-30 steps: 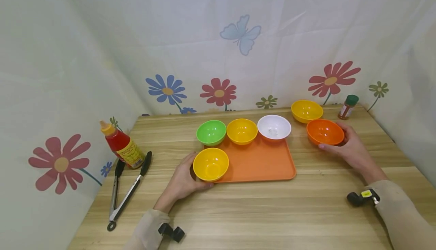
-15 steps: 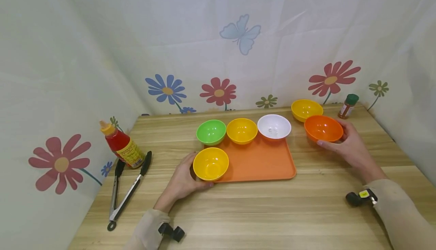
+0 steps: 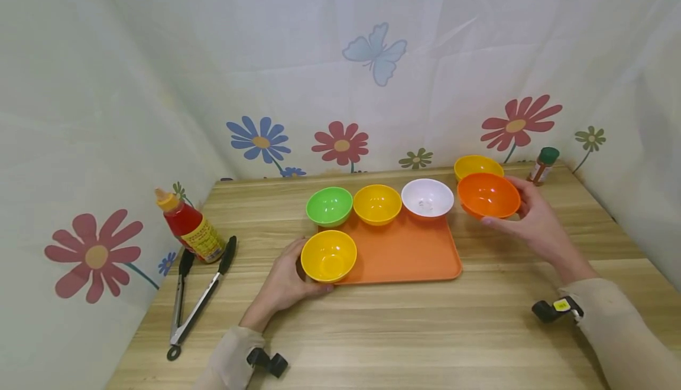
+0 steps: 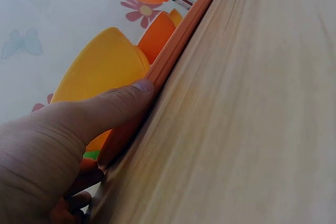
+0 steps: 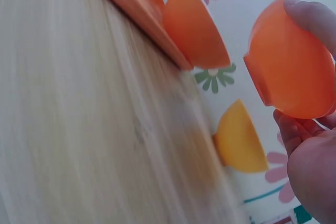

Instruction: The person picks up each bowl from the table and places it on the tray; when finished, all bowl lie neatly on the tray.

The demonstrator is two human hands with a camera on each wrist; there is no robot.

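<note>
My right grip point(image 3: 537, 224) pinches the orange bowl point(image 3: 488, 196), thumb on one side and fingers across from it, holding it clear of the tabletop point(image 3: 404, 331), right of the tray point(image 3: 404, 260). I'd judge it light, thin-walled and stiff — plastic, by the shine — so a modest squeeze should do and a knock probably wouldn't break it. The glossy curve could slip; I'd hold low on opposite sides, near the foot.

My left grip point(image 3: 284, 278) curls round the tray's near left corner, thumb pressed to its edge, just beside the front yellow bowl point(image 3: 328, 257); whether I touch that bowl I cannot tell. My right fingertips are mostly hidden behind the orange bowl, which also covers part of the back yellow bowl point(image 3: 478, 164). The specks inside the white bowl point(image 3: 427, 198) are too small to make out — marks or glare, perhaps. The jar point(image 3: 547, 156) is cut off in the right wrist view.
</note>
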